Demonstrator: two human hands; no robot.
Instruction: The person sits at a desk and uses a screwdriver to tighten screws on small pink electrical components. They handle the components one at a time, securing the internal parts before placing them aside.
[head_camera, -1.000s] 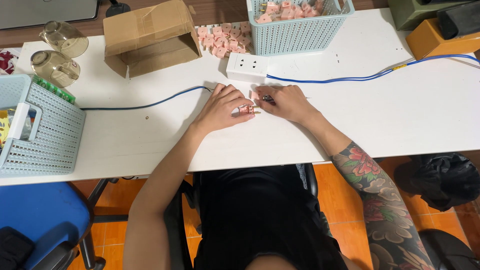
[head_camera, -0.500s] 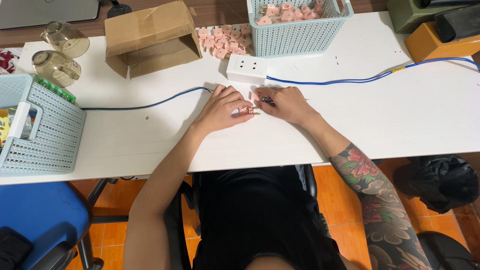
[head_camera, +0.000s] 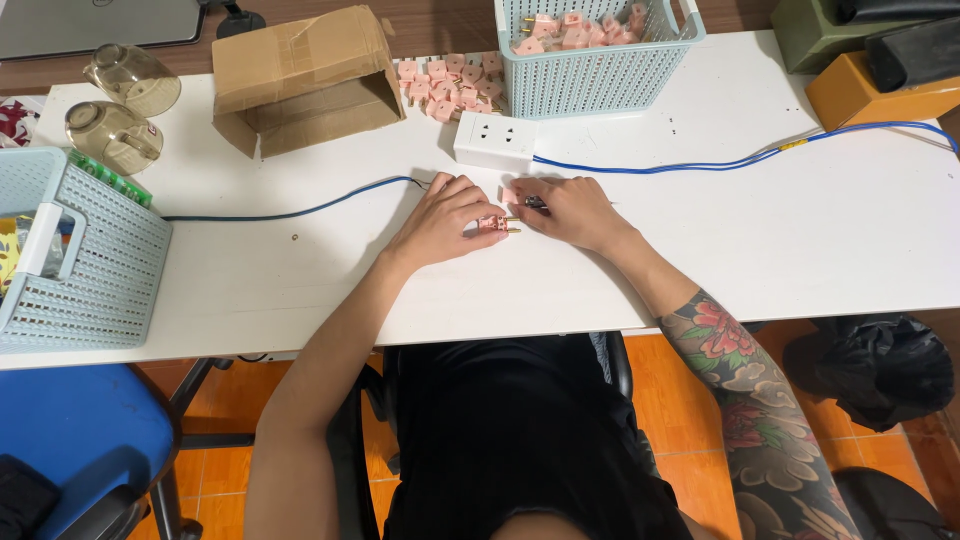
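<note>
The left hand (head_camera: 440, 217) is resting on the white table (head_camera: 700, 250) with its fingers pinching a small pink plug (head_camera: 496, 224), whose metal prongs are pointing right. The right hand (head_camera: 570, 210) is lying just beside it, its fingers curled over a small dark part that seems to be a tool, though it is mostly hidden. Just beyond the hands, a white socket block (head_camera: 495, 141) is sitting with a blue cable (head_camera: 740, 160) running off to the right, while a darker blue wire (head_camera: 290, 212) is trailing left. Farther back, a light blue basket (head_camera: 600, 75) is holding more pink plugs, with loose ones (head_camera: 445, 85) lying beside an open cardboard box (head_camera: 305, 80). At the left, another basket (head_camera: 90, 270) and two glass cups (head_camera: 120, 105) are standing.
</note>
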